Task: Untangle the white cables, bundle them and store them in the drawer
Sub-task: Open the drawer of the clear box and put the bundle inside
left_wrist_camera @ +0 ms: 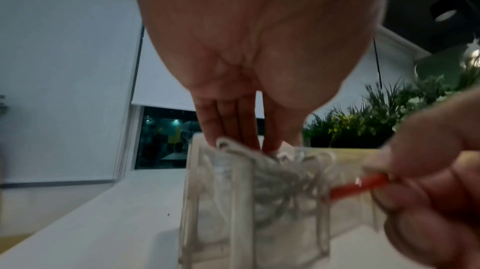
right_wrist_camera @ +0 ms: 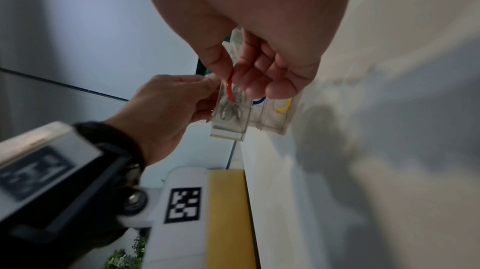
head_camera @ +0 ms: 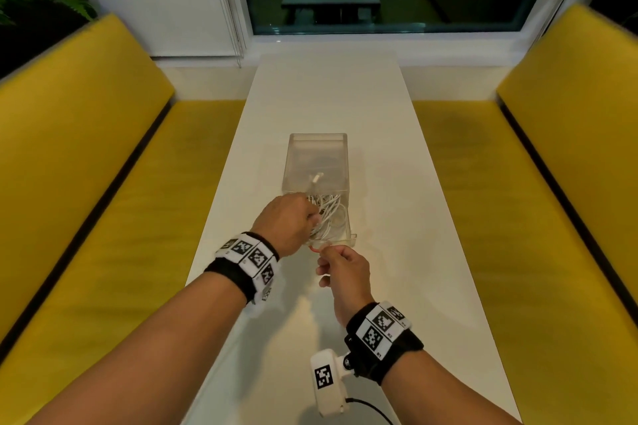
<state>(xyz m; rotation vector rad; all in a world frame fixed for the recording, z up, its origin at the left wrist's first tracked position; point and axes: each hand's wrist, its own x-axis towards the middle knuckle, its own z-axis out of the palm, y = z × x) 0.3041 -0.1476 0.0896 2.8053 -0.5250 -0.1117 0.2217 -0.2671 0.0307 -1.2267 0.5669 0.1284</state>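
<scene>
i see my right hand [right_wrist_camera: 259, 47] pinching the red loop handle [right_wrist_camera: 230, 90] of a pulled-out clear drawer [right_wrist_camera: 228, 121] holding the white cables [right_wrist_camera: 230, 109]. my left hand [right_wrist_camera: 166, 109] touches the drawer's side. neighbouring drawers carry a blue handle [right_wrist_camera: 259, 101] and a yellow handle [right_wrist_camera: 284, 107].

I can't see the left hand [head_camera: 288, 222] fingertips, buried in the tangled white cables [head_camera: 326, 214]. Left wrist view is motion-blurred: clear plastic drawer [left_wrist_camera: 226, 212] smeared. Right hand [right_wrist_camera: 259, 64] hides the drawer's far end; blue loop handle [right_wrist_camera: 259, 101] half covered.
</scene>
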